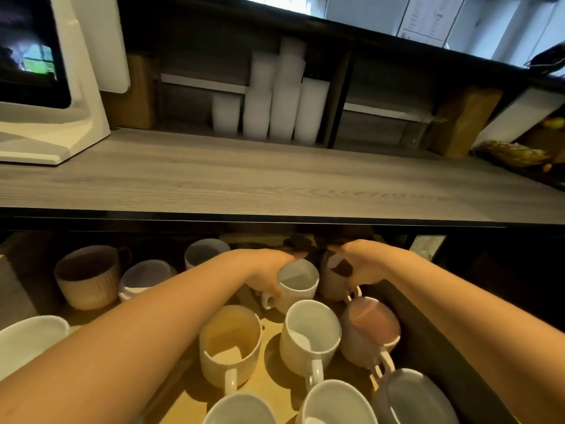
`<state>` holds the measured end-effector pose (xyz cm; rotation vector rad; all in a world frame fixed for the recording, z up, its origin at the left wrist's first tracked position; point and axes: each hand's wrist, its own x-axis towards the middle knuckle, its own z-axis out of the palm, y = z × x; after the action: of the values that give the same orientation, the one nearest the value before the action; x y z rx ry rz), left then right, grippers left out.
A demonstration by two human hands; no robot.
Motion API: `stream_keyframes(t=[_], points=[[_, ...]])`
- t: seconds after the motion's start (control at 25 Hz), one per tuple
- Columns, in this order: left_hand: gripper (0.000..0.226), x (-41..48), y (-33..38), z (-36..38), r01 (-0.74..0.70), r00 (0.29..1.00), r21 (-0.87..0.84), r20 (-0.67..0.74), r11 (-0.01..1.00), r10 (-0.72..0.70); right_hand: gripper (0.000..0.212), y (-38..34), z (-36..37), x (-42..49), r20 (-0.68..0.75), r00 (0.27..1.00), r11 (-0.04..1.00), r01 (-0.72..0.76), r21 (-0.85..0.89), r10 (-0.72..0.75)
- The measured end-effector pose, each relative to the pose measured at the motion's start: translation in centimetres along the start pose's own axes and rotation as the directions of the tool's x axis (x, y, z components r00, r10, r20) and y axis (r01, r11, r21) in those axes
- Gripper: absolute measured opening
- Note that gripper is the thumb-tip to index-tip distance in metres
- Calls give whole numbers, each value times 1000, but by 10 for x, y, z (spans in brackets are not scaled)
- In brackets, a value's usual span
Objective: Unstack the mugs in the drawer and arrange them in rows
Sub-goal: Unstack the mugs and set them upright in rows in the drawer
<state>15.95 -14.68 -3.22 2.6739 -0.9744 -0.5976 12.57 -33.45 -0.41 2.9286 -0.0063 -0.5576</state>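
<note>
An open drawer with a wooden floor (272,384) holds several mugs. My left hand (269,270) grips the rim of a white mug (298,284) at the back. My right hand (363,264) wraps a greyish mug (331,286) beside it, near the drawer's dark right wall. In front stand a cream mug (229,347), a white mug (310,335) and a pinkish mug (368,328), handles toward me. More white mugs (334,405) line the near edge. A brown ribbed mug (88,276) and pale mugs (143,278) sit at left.
A grey wood counter (275,179) overhangs the drawer's back. Stacked white cups (284,96) stand in a shelf above it. A white screen stand (55,87) occupies the left. A white bowl (30,338) sits at the drawer's left front, a grey bowl (419,399) at right front.
</note>
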Motion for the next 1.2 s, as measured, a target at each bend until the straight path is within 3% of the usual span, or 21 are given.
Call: stream_keyframes(t=[0.2, 0.4, 0.56, 0.76, 0.96, 1.2], points=[[60, 20, 4, 1, 62, 996, 44, 67, 997, -65, 84, 1, 5, 24, 105, 993, 998, -40, -53, 45], [62, 33, 3, 11, 173, 983, -68, -48, 983, -177, 94, 7, 2, 33, 135, 989, 998, -63, 18, 60], [66, 40, 13, 16, 238, 959, -102, -134, 966, -251, 93, 11, 3, 32, 123, 991, 997, -53, 56, 46], [53, 37, 18, 19, 248, 947, 43, -219, 968, -234, 88, 10, 3, 24, 107, 994, 998, -30, 56, 24], [57, 32, 23, 21, 255, 939, 116, -265, 960, -217, 88, 8, 8, 21, 76, 997, 998, -26, 53, 22], [50, 12, 21, 26, 220, 939, 90, -291, 971, -185, 67, -1, 10, 2, -91, 991, 993, 106, 49, -101]])
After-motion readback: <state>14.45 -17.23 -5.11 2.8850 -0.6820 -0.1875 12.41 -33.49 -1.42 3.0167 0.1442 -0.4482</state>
